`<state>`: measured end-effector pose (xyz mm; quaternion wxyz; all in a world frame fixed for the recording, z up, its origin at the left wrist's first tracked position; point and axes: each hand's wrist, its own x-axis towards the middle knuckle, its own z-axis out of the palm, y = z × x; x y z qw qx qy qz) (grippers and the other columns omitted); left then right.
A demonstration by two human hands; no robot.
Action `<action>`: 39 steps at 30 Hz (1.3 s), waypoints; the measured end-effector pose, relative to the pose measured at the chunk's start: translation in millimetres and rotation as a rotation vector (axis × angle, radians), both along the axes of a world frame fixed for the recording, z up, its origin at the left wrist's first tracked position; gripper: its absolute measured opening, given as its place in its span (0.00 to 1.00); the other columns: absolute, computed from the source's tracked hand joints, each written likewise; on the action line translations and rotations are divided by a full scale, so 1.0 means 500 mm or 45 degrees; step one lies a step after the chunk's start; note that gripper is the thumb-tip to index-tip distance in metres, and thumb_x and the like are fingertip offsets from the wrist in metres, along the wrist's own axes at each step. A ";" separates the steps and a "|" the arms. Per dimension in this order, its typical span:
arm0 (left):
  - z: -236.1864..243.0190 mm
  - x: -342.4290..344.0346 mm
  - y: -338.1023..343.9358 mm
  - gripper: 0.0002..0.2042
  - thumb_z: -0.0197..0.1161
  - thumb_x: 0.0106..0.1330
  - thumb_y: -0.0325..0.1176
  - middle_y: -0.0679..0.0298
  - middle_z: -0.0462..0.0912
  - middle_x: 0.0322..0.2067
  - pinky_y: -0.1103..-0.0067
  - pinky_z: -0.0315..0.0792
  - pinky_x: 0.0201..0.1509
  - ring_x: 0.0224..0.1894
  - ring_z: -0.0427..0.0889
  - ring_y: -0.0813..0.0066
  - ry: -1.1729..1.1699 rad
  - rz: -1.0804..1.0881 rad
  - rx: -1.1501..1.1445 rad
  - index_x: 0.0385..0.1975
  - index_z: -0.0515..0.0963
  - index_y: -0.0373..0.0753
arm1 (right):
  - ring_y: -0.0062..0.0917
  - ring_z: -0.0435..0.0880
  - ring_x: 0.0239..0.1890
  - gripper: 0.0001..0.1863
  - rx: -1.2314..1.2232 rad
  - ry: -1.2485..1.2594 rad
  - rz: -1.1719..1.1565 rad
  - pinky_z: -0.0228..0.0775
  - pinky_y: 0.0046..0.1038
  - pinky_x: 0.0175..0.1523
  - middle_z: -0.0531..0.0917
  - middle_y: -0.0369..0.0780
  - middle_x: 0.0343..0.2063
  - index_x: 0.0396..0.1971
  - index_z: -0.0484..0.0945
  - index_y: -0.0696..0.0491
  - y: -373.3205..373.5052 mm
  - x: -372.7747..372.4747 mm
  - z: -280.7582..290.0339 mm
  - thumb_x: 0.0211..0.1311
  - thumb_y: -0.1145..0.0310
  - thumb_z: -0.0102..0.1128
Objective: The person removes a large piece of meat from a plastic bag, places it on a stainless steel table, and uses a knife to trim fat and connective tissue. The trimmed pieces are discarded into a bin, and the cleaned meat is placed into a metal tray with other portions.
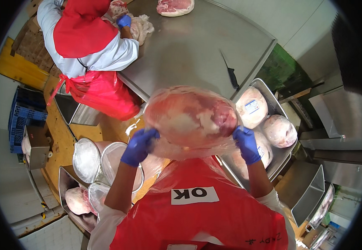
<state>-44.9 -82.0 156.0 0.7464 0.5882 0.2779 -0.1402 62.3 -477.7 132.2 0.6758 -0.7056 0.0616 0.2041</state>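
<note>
While gripping both sides, blue-gloved left hand (138, 146) and right hand (246, 143) are clamping the large clear-plastic-bagged raw meat cut (191, 118), lifting it above the red apron (202, 221); setting down likely needs steel table (189, 46) space.

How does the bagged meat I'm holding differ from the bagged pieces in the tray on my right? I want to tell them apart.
The held bagged meat is deep red with pale fat patches and is gripped in the air by the left hand and right hand. The tray pieces look pale pink, lie in the metal tray, and one bears a white label. All are wrapped in clear plastic.
</note>
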 end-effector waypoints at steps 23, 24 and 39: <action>-0.029 0.102 0.032 0.10 0.60 0.75 0.39 0.76 0.73 0.22 0.84 0.59 0.26 0.22 0.67 0.88 -0.246 0.081 0.188 0.38 0.81 0.39 | 0.17 0.75 0.29 0.08 -0.353 -0.405 -0.032 0.69 0.23 0.39 0.79 0.36 0.25 0.27 0.77 0.58 -0.005 0.054 -0.137 0.64 0.78 0.50; -0.036 0.117 0.036 0.10 0.60 0.75 0.39 0.75 0.75 0.24 0.85 0.61 0.27 0.24 0.69 0.88 -0.277 0.040 0.315 0.37 0.82 0.39 | 0.18 0.75 0.29 0.07 -0.436 -0.519 -0.025 0.69 0.24 0.39 0.79 0.36 0.25 0.28 0.77 0.58 -0.004 0.059 -0.136 0.64 0.78 0.50; -0.157 0.300 -0.137 0.20 0.64 0.69 0.46 0.55 0.85 0.27 0.69 0.73 0.34 0.27 0.80 0.69 -0.524 -0.175 0.926 0.32 0.81 0.29 | 0.20 0.75 0.22 0.11 -0.155 -0.435 -0.163 0.69 0.25 0.32 0.78 0.37 0.17 0.23 0.78 0.58 0.021 0.228 -0.210 0.65 0.75 0.51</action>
